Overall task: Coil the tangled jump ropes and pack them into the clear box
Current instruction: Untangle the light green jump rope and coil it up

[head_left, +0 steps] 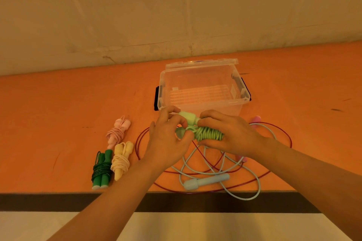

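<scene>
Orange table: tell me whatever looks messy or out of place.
The light blue jump rope and the dark red jump rope lie tangled together, loops spilling past the orange table front edge. The clear box holds nothing.

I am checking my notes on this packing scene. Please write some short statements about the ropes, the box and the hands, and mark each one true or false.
1. The clear box holds no ropes. True.
2. Both hands hold the light green rope. True: left hand, right hand.
3. The blue rope is coiled. False: it lies loose, tangled with the red rope.
4. The dark green rope lies in the box. False: it lies bundled on the table.
</scene>
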`<state>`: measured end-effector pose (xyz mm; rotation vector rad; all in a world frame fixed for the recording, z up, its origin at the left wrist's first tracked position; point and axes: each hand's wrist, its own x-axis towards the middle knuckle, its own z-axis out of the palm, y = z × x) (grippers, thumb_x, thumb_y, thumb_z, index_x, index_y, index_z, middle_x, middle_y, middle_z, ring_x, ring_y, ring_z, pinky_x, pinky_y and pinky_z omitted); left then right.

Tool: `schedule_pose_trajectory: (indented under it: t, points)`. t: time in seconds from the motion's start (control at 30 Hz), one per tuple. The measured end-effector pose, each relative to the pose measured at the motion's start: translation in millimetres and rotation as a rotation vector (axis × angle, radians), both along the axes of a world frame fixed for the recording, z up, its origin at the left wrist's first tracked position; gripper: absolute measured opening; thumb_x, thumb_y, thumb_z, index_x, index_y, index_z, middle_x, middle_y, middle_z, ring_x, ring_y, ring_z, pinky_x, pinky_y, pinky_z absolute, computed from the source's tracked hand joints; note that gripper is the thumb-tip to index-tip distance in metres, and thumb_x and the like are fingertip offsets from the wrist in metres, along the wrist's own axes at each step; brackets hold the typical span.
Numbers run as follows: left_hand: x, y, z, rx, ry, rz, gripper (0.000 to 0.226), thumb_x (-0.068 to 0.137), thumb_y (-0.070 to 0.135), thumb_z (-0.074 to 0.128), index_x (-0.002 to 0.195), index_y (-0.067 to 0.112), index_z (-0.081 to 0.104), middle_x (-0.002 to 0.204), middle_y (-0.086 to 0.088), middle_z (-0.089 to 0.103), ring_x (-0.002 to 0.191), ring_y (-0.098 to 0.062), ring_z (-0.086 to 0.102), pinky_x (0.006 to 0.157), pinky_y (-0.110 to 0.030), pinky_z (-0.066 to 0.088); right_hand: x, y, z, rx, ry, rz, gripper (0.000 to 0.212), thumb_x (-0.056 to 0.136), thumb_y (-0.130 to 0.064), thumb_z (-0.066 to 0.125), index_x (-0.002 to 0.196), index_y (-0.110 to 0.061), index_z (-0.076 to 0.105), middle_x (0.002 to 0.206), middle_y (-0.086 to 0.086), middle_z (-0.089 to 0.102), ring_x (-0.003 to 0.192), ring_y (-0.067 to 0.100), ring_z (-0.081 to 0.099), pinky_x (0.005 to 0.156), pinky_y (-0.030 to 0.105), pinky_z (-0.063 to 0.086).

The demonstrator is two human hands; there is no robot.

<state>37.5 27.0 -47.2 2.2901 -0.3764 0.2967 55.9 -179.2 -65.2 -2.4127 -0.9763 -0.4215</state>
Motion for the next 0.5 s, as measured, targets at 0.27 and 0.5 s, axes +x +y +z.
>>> schedule_pose_trajectory:
  t: [0.27, 0.5]
  points:
    - [-0.1, 21.8, 3.5, 0.292, -0.353, -0.148, 0.026, 0.087, 0.042, 0.054, 0.112, 0.036, 0.054, 0.131, 0.005, 0.05, 0.113, -0.008, 0.051, 0.102, -0.062, 0.023, 4.4, 3.3, 2.0, -0.011, -0.046, 0.023, 0.047, 0.084, -0.051, 0.059, 0.122, -0.026, 0.054, 0.125, -0.004, 0.052, 0.094, 0.017, 0.062, 0.058, 0.039, 0.055]
    - [4.0, 32.3, 2.2, 0.526, -0.74, -0.228, 0.015, 0.086, 0.015, 0.069, 0.099, 0.02, 0.074, 0.116, 0.004, 0.068, 0.119, -0.024, 0.058, 0.099, -0.062, 0.026, 1.9, 6.9, 0.6, -0.061, -0.052, 0.033, 0.047, 0.083, -0.052, 0.059, 0.124, -0.033, 0.047, 0.124, -0.006, 0.052, 0.094, 0.015, 0.062, 0.056, 0.036, 0.054]
